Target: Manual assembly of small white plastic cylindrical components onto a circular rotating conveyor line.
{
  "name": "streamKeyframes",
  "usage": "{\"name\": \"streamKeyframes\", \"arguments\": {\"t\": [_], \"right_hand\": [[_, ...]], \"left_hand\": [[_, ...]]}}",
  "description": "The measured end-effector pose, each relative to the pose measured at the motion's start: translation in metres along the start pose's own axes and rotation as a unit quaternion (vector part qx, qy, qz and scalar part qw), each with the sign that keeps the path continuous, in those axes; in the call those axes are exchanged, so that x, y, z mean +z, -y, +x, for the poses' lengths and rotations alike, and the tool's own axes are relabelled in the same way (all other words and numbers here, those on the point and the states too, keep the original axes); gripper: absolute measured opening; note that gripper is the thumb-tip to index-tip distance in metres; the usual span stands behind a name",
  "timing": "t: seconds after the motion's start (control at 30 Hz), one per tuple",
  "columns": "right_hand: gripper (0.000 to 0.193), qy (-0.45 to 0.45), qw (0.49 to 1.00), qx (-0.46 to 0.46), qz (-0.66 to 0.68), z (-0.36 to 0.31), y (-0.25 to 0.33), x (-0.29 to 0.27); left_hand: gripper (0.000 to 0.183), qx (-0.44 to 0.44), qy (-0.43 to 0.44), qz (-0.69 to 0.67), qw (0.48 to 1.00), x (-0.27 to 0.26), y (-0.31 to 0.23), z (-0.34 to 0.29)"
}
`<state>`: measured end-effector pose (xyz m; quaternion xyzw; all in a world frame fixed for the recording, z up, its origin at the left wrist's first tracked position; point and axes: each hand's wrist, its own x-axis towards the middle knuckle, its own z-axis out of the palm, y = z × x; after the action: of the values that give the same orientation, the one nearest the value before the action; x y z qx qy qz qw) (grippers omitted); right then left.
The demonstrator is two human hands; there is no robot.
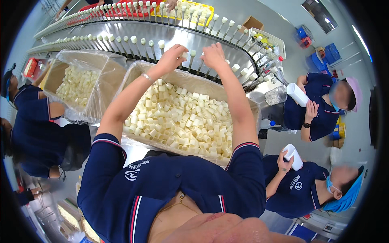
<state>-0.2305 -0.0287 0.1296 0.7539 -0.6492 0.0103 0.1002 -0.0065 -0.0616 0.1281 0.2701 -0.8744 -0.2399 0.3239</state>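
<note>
Both my hands reach over a large plastic-lined carton [247,103] to a curved row of upright metal pegs. Cream-white short plastic caps [178,117] fill the carton in a loose heap. In the pinched fingers of my left hand [172,58] is a white cap [184,55], held beside the pegs. My right hand [213,55] closes round the top of a peg a little to the right, and a white piece shows at its fingertips. Between the hands stands a peg topped with a cap [193,53]. Some of the fingertips are hidden.
The peg line bends round a metal table [170,34], with capped pegs on both sides. A second carton [107,79] of caps stands at left. Yellow basket [208,10] lies across the table. Two people at right hold white containers [298,94]; others work at left.
</note>
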Motion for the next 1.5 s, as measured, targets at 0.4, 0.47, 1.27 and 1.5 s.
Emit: {"name": "streamKeyframes", "arguments": {"t": [0.4,0.47,1.27,1.5], "right_hand": [[0.011,-0.332,0.926,-0.003,0.177,-0.095,-0.004,0.001],[0.01,-0.347,0.899,-0.036,0.263,-0.132,0.011,0.024],[0.031,-0.107,0.86,0.147,0.477,-0.172,0.039,0.041],[0.029,-0.197,0.967,0.052,0.153,-0.07,0.003,-0.009]], "left_hand": [[0.02,0.07,0.234,0.229,0.942,0.091,-0.009,0.105],[0.017,0.102,0.289,0.286,0.908,0.107,-0.015,0.112],[0.021,0.057,0.181,0.265,0.945,0.187,0.028,-0.108],[0.03,0.001,0.232,-0.153,0.961,0.082,-0.007,-0.08]]}}
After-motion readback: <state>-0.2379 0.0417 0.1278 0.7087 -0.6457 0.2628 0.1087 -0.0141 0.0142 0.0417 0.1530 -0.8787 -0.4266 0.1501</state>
